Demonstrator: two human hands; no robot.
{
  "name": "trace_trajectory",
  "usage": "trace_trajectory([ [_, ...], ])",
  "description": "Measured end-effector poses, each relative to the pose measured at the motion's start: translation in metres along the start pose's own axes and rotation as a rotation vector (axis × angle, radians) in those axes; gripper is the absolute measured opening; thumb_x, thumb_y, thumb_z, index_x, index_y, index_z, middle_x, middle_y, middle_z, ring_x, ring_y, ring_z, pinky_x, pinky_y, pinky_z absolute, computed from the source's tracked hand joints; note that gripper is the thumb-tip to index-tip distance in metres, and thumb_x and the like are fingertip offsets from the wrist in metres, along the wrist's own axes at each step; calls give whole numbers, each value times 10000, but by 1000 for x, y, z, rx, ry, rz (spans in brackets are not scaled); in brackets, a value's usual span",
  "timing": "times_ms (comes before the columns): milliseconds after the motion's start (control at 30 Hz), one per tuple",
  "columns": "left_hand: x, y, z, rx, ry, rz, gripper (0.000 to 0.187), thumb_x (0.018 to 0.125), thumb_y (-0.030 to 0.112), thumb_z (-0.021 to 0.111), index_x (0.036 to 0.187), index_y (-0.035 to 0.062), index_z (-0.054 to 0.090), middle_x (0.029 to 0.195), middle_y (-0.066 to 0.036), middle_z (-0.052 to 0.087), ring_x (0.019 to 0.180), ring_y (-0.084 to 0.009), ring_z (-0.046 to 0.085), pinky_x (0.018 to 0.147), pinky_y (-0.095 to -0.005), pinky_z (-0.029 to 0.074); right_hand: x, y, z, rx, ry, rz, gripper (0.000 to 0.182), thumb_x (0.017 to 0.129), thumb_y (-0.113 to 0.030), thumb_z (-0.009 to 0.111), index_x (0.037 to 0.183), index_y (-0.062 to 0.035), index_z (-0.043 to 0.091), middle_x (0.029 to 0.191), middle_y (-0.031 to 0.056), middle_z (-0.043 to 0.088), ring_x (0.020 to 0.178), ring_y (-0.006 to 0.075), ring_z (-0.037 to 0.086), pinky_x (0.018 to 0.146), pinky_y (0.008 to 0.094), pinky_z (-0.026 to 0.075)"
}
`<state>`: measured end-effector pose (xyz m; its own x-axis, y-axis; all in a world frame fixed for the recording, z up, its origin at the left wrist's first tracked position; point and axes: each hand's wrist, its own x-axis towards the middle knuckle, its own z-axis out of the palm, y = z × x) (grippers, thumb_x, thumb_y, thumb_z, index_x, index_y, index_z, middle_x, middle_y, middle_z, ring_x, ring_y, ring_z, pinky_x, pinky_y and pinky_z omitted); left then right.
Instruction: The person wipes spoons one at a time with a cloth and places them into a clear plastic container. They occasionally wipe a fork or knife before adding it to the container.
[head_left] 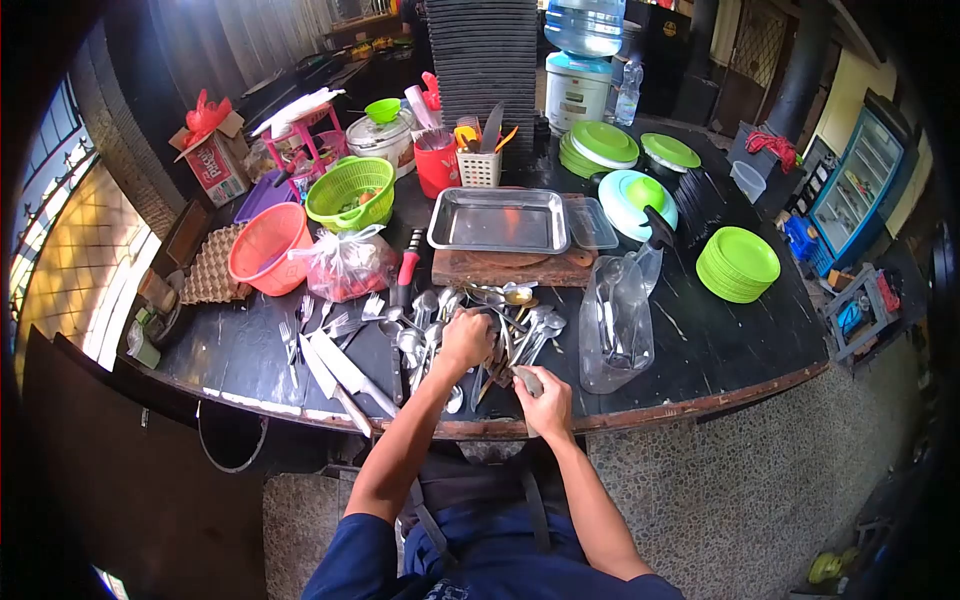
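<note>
A loose heap of spoons and forks (540, 328) lies near the front of the black table. My left hand (468, 340) is over the middle of this heap, fingers curled down around something dark that they mostly cover; I cannot tell what it is. Just to its right, my right hand (546, 404) is closed around a thick grey-brown handle (527, 380), whose dark end points toward my left hand. Two large knives (340, 365) with pale blades lie left of the heap, handles toward me. Beside them are several forks (290, 345).
Behind the heap, a metal tray (498, 220) rests on a wooden board (470, 268). A clear plastic container (616, 335) with utensils stands to the right, near green plates (738, 264). At left are a red basin (272, 250), a green basket (350, 192) and an egg carton (214, 266).
</note>
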<state>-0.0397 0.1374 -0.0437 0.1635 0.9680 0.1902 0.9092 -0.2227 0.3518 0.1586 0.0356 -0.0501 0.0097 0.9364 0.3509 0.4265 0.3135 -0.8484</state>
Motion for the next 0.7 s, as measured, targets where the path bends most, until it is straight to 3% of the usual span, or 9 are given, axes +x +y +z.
trace_trajectory([
  [167,8,2,-2,57,13,9,163,862,191,713,983,101,776,1013,-156,748,974,-379,710,866,-489,575,-1,-1,0,-6,6,-7,205,869,-133,774,1056,-56,740,947,185,746,875,378,739,752,415,576],
  [300,7,0,-18,23,122,-49,137,877,173,690,942,78,762,911,-190,754,842,-410,729,776,-508,586,-1,-3,-1,10,4,-4,205,869,-128,772,1058,-54,741,944,185,746,870,377,739,751,411,575],
  [400,8,-16,-31,-341,337,-172,137,860,103,707,963,29,759,879,-176,768,780,-331,755,729,-415,590,-1,-4,-1,-2,7,-14,200,868,-117,768,1053,-47,742,947,183,749,868,373,740,748,408,574],
  [533,7,-41,-42,-625,354,-335,188,942,122,717,1047,-33,738,823,-119,767,719,-158,727,653,-328,570,-1,-2,1,12,7,-25,202,864,-108,766,1056,-51,744,947,181,749,868,375,739,748,411,573],
  [567,4,-44,-50,-761,246,-392,199,971,99,684,1082,-64,712,812,-111,755,679,-150,716,608,-301,572,-4,-1,1,16,0,-24,202,864,-108,766,1056,-51,744,947,181,749,868,375,739,748,411,573],
  [700,-4,-59,-47,-838,201,-393,233,982,78,663,1123,-107,675,840,-147,749,682,-169,731,604,-300,601,-1,1,2,-5,2,-34,204,860,-107,766,1054,-51,745,948,181,749,872,381,738,749,414,574],
])
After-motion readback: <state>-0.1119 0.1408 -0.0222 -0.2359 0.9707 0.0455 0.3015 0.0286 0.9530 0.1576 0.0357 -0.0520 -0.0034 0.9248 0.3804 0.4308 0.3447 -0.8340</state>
